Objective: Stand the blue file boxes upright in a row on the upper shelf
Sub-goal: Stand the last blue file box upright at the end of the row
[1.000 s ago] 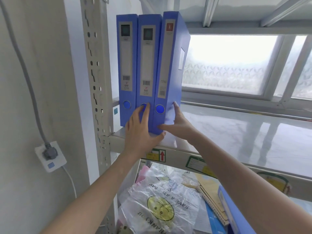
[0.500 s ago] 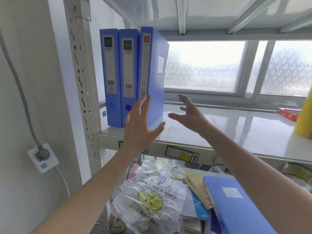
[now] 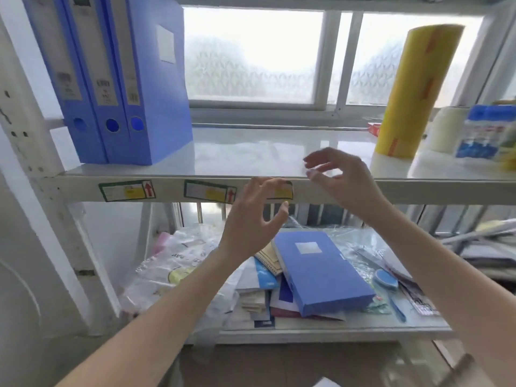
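Three blue file boxes stand upright side by side at the left end of the upper shelf. A fourth blue file box lies flat on a pile of papers on the lower shelf. My left hand hovers in front of the upper shelf's front edge, fingers spread, holding nothing. My right hand is a little higher and to the right, over the shelf edge, fingers loosely curled and apart, also empty. Both hands are above the flat box and apart from it.
A tall yellow roll, a pale roll and blue-capped bottles stand at the right of the upper shelf. Plastic bags, notebooks and a blue brush crowd the lower shelf. A perforated shelf post stands left; a window is behind.
Both hands have let go of the third upright box and moved right and down, away from the row. The view has swung right and down, bringing the flat box into sight.
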